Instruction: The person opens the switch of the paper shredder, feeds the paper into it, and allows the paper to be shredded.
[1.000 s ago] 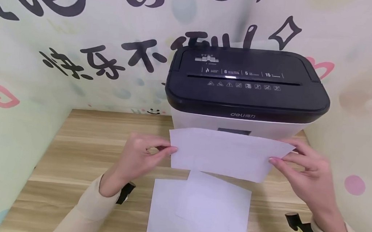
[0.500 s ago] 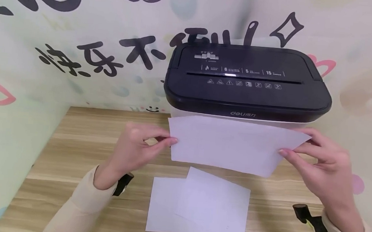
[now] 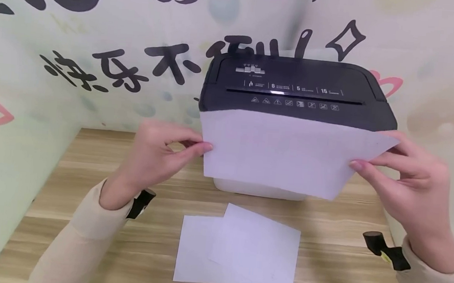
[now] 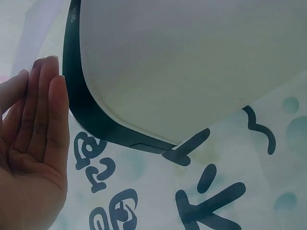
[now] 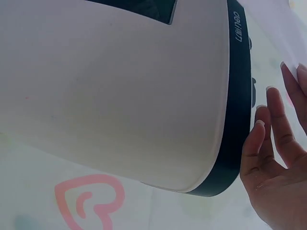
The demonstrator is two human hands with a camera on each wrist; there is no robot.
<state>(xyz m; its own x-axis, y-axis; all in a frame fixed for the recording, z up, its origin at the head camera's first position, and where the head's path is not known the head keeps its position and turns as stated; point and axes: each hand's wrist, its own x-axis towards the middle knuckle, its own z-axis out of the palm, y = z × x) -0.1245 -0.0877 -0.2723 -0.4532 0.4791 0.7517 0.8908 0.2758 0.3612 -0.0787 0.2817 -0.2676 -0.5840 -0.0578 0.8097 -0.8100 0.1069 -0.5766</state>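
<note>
1. White paper: the held sheet point(image 3: 278, 152) stretches between your two hands, raised above the table point(image 3: 142, 250) and in front of the shredder point(image 3: 223, 186), covering most of its front in the head view.
2. Your left hand point(image 3: 159, 154) has its grip clamped on the sheet's left edge, the thumb on the side facing you.
3. Your right hand point(image 3: 415, 187) pinches the opposite edge; the upper corner there bends out past your thumb.
4. From your right wrist you can read the brand name point(image 5: 238, 26), "deli 得力", on the shredder's dark rim.
5. On the black lid point(image 3: 360, 81) you can make out "6", "5" and "15"; the characters beside them are too small to read.
6. Under those figures runs the slot point(image 3: 294, 96), then a row of warning pictograms point(image 3: 295, 104), one a triangle with an exclamation mark.
7. Behind, the dark lettering point(image 3: 121, 73) on the wall gives you "快乐不", with the next character partly hidden by the shredder.
8. Nearer you, a flat sheet point(image 3: 197, 250) lies on the table, partly covered by a slanted sheet point(image 3: 262, 246); both look blank.
</note>
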